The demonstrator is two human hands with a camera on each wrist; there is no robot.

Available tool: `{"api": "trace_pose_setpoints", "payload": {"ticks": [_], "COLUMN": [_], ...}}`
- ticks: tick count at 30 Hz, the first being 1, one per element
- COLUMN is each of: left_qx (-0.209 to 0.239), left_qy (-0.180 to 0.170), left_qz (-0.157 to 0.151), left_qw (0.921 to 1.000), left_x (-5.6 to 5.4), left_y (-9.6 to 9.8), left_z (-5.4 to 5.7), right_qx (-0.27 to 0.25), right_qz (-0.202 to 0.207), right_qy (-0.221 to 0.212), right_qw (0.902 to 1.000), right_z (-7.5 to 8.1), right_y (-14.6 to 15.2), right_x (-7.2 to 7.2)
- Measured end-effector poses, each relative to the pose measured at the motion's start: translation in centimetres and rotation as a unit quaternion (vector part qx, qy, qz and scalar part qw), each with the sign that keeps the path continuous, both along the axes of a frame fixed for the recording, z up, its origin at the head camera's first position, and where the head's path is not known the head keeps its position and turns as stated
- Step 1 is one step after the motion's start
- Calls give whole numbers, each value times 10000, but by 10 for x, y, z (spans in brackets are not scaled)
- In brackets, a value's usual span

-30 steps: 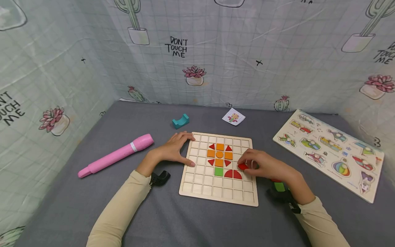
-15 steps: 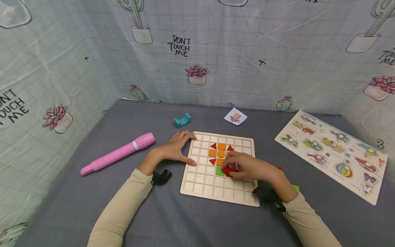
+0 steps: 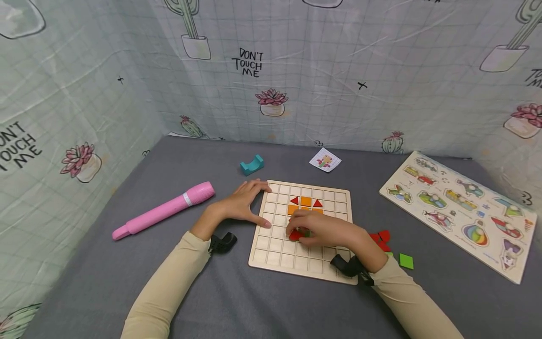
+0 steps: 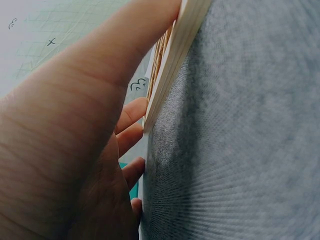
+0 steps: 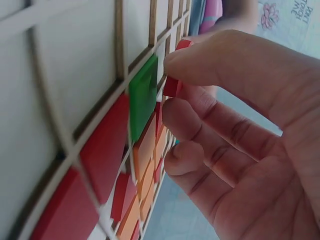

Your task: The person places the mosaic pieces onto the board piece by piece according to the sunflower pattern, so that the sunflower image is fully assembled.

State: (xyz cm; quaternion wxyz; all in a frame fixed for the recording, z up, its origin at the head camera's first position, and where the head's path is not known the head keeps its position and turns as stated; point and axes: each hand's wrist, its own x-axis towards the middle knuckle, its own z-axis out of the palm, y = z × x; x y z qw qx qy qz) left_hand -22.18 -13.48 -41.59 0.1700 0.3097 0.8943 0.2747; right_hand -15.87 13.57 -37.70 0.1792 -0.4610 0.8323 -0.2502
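Note:
A wooden grid board [image 3: 271,256] lies in front of me, with orange tiles [image 3: 306,201] and small red triangles [image 3: 317,203] set in its cells. My right hand [image 3: 326,229] pinches a red piece [image 3: 295,235] between thumb and fingers over the board; in the right wrist view this red piece [image 5: 171,87] stands just beyond a green square tile [image 5: 143,97]. Two red quarter-circle tiles [image 5: 105,150] lie on the other side of the green one. At the board's left edge rests my left hand [image 3: 241,205], thumb and fingers spread. The right hand hides several middle cells.
Loose red pieces [image 3: 383,235] and a green tile [image 3: 406,261] lie right of the board. Farther right is a picture puzzle board [image 3: 457,212]. A pink cylinder [image 3: 163,212] lies at left. A teal curved block [image 3: 252,165] and a pattern card [image 3: 325,160] are behind.
My right hand has moved left across the board with the red piece, from the right-hand cells to beside the green tile. The left hand stays at the board's edge.

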Motion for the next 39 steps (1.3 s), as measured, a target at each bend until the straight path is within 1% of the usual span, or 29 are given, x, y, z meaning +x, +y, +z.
{"api": "trace_pose_setpoints", "payload": {"ticks": [5,10,13,15,18,20,22,26,30,32,39], "left_qx": [-29,-45,-36,-31,-15,-13,-22,-20,-19,-39,-45], "left_qy": [28,55,70,74,80,77,84,142,142,121,112], "left_qz": [8,39,28,26,22,20,10,-11,3,28,34], "left_qw": [10000,10000,10000,10000,10000,10000,10000,9999,9999,9999,9999], "left_x": [1,1,1,1,1,1,2,2,2,2,1], "left_y": [0,0,0,0,0,0,0,0,0,0,0], "left_z": [1,2,1,1,1,1,1,1,1,1,-1], "right_qx": [91,26,-2,36,211,336,430,427,320,347,353], "right_qz": [144,242,9,-265,-680,-835,-893,-847,-665,-589,-599], "right_qy": [61,179,308,384,373,327,348,498,580,596,363], "right_qw": [9998,9995,9995,9989,9968,9954,9945,9942,9956,9959,9969], "right_z": [-1,-1,0,1,2,3,2,-1,-3,-3,-2], "right_y": [-8,-12,-12,-13,-14,-15,-15,-16,-17,-16,-17], "right_x": [-2,-3,-1,0,3,4,4,3,3,3,4]}}
